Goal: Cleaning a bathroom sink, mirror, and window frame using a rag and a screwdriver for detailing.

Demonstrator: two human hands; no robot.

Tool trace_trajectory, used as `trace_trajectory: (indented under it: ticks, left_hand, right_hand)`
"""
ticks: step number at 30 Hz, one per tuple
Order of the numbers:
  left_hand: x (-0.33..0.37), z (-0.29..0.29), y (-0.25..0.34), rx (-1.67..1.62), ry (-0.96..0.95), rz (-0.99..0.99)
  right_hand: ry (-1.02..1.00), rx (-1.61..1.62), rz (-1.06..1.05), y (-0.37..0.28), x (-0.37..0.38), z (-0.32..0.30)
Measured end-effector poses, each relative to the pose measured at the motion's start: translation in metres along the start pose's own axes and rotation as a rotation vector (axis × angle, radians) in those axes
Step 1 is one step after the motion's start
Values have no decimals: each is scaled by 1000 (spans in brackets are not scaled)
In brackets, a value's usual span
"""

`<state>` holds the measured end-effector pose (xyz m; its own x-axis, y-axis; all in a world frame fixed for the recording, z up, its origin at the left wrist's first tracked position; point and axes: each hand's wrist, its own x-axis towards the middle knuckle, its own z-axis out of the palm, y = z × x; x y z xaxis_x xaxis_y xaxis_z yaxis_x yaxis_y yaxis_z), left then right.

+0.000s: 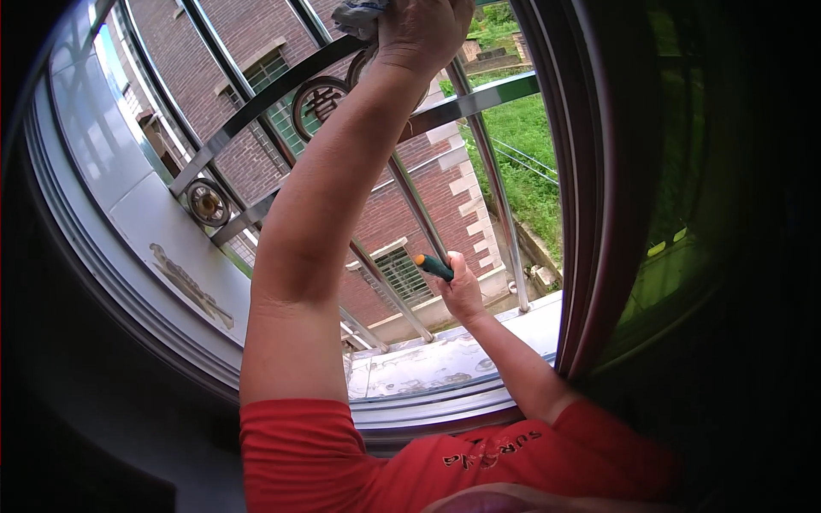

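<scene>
My left arm reaches up through the window opening to the top edge of the view. My left hand [421, 36] is closed there, with a crumpled grey-white cloth [360, 15] bunched at its fingers against the metal grille [500, 92]. Lower down, my right hand [464, 291] is wrapped round a dark green tool handle [437, 268] with an orange end, beside an upright metal bar [416, 201]. The working end of that tool is hidden, so its kind does not show.
The dark window frame [590, 188] stands close on the right. A pale sill with stains [428, 369] and a metal track [436, 409] run below. Round ornaments [208, 202] sit in the grille. Outside are a brick building [419, 171] and grass [526, 145].
</scene>
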<state>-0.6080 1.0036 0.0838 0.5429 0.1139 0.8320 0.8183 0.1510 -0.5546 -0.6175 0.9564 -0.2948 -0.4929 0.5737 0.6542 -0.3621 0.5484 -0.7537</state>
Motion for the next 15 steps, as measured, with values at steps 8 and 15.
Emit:
trace_trajectory:
  ticks: [8, 15]
  left_hand:
    - [-12, -57, -31, 271, -506, -78]
    - [-67, -145, -129, 491, -347, 34]
  right_hand:
    - [-5, -23, -63, -2, 5, -5]
    - [-3, 1, -45, -4, 1, 0]
